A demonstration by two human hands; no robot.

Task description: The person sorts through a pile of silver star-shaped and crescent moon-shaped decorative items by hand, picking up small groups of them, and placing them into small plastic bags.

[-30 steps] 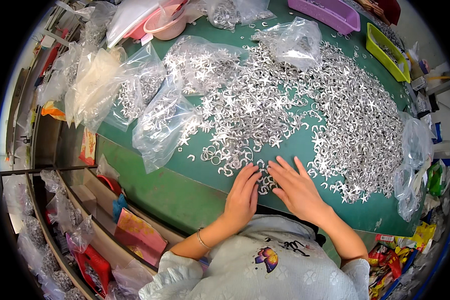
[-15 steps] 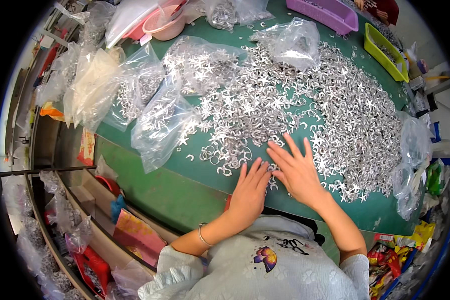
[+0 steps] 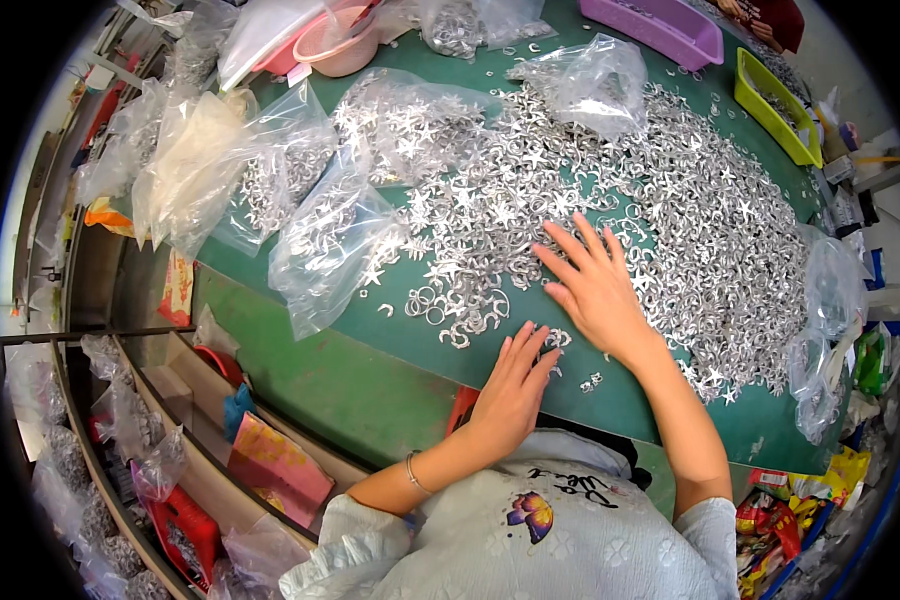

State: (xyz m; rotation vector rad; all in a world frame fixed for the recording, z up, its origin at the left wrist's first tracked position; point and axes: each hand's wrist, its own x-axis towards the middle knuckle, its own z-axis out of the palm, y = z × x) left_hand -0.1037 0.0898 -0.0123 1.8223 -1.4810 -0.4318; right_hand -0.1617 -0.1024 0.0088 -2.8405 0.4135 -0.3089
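Small silver metal pieces, among them stars, crescents and rings, lie spread over a green table. My right hand is open, its fingers spread at the near edge of the middle heap of pieces. Closer to the table's front edge, my left hand is also open, its fingers stretched out beside a few loose pieces. A tiny cluster of pieces sits below my right wrist. The largest heap covers the right side. Several loose rings lie left of my hands.
Clear plastic bags of pieces stand at the left, another bag on the heap's far side. A pink bowl, a purple tray and a lime-green tray are farther back. Another person's hands show at the top right.
My hands have moved apart: the right has gone away from me toward the middle heap, the left slightly back toward me. Loose pieces between them are now uncovered.
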